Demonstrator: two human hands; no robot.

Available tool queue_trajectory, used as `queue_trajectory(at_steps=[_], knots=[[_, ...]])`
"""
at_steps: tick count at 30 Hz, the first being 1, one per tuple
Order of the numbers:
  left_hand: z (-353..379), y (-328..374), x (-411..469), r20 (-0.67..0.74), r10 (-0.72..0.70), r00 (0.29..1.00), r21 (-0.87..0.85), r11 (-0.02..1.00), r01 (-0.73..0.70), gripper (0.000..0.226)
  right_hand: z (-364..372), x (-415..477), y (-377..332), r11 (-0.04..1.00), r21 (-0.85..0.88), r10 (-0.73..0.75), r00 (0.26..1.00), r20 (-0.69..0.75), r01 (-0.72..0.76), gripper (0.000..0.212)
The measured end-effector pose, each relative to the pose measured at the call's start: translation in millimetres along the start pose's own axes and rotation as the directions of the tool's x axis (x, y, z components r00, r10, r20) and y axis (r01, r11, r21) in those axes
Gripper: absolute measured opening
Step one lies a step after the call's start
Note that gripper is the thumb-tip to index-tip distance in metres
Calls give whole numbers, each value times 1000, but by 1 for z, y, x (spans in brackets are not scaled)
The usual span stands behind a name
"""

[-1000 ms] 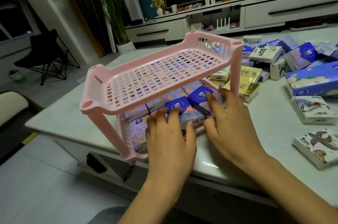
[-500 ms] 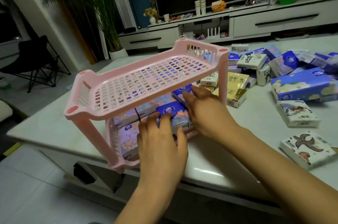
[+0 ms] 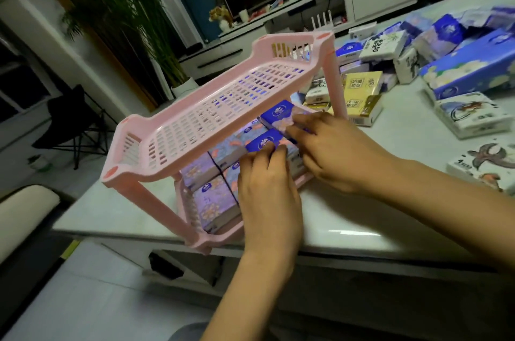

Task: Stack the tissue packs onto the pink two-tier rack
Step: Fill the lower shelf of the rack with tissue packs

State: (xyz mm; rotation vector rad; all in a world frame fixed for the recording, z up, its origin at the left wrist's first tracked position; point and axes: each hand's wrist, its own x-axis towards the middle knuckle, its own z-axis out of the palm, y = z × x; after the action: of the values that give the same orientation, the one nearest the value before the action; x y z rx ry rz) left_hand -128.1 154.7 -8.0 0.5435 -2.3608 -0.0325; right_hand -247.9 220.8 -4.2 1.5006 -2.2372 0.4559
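Packs in blue wrap, laid side by side on lower tier of rack, close to near edge of table. Left hand at 6 o'clock of rack, unclenched, straight fingers flat on near pack. Right hand at 4 o'clock, likewise unclenched, fingertips pressing far pack. Loose packs heaped at 2 o'clock of rack.
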Motion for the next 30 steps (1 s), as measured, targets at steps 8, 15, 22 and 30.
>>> queue_trajectory(at_steps=[8,15,22,30], knots=[[7,6,6,77,-27,997,-16,999,28,51,3,5,3,998,37,46,999,27,-47,56],[7,2,19,259,-85,962,246,969,20,87,-1,10,0,997,61,44,998,46,-46,53],[3,-12,33,365,-200,909,323,943,78,91,-9,13,-5,998,38,42,995,93,-46,44],[0,-19,41,370,-287,884,394,910,130,90,9,22,-8,983,151,105,994,16,-106,48]])
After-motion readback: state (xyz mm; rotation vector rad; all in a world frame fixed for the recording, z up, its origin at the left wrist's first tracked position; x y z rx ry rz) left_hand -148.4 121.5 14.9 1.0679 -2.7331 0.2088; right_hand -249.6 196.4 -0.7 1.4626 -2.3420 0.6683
